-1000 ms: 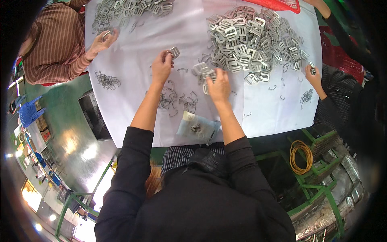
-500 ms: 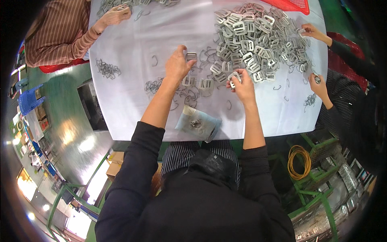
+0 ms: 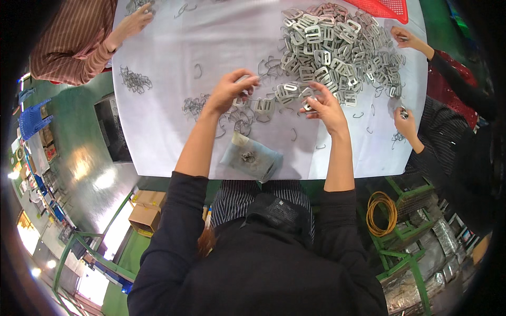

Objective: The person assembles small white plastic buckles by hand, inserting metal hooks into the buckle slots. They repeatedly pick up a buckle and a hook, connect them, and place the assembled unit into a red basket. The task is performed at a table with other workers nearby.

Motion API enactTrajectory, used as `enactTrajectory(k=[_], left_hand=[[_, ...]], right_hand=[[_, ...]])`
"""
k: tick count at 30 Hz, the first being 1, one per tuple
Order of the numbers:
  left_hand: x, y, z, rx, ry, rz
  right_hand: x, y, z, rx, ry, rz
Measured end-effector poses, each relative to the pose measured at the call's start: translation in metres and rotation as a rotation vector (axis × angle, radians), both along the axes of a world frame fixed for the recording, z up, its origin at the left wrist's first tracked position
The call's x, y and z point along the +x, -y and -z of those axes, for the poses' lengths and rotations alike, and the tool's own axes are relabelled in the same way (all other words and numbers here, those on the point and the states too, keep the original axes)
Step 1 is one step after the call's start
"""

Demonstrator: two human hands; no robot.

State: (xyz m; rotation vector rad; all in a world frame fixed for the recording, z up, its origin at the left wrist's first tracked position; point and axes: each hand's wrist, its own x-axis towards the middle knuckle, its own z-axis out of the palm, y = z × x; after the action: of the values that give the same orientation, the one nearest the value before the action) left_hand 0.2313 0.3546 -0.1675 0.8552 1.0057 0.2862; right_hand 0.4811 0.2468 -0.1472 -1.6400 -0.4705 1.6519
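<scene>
My left hand (image 3: 227, 94) hovers over the near middle of the white tablecloth, fingers closed around a metal buckle that shows only as a pale edge. To its right, my right hand (image 3: 329, 111) pinches another grey slide buckle (image 3: 307, 94) between thumb and fingers. Between and below the hands lie loose buckles (image 3: 263, 106) and bent wire pieces (image 3: 243, 120). A large heap of buckles (image 3: 321, 55) spreads just beyond my right hand. Closer to me sits a pale blue pouch (image 3: 258, 162) with a small dark clump of wire on it.
More wire pieces lie in a bundle (image 3: 135, 80) at the left. A person in a striped sleeve (image 3: 79, 39) works at the far left; another person's hands (image 3: 405, 124) are at the right edge. A red plastic basket (image 3: 387, 8) stands at the far right.
My left hand has turned and curled, so its buckle now shows edge-on. My right hand has shifted slightly right, its fingers more spread around its buckle. The left co-worker's hand has moved left.
</scene>
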Motion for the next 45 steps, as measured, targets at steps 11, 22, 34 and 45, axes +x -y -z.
enactTrajectory(k=[11,22,34,45], left_hand=[[0.053,0.034,0.022,0.99,-0.534,0.278],[-0.045,0.004,-0.005,0.33,-0.477,0.202],[-0.088,0.021,-0.016,-0.022,-0.104,-0.078],[-0.098,0.028,-0.002,0.099,-0.129,-0.041]], right_hand=[[0.014,0.017,0.018,-0.053,0.427,0.068],[-0.001,-0.015,0.047,-0.104,-0.128,0.061],[-0.027,-0.004,0.039,0.141,0.351,-0.201],[-0.025,-0.008,0.001,0.046,0.244,-0.123]])
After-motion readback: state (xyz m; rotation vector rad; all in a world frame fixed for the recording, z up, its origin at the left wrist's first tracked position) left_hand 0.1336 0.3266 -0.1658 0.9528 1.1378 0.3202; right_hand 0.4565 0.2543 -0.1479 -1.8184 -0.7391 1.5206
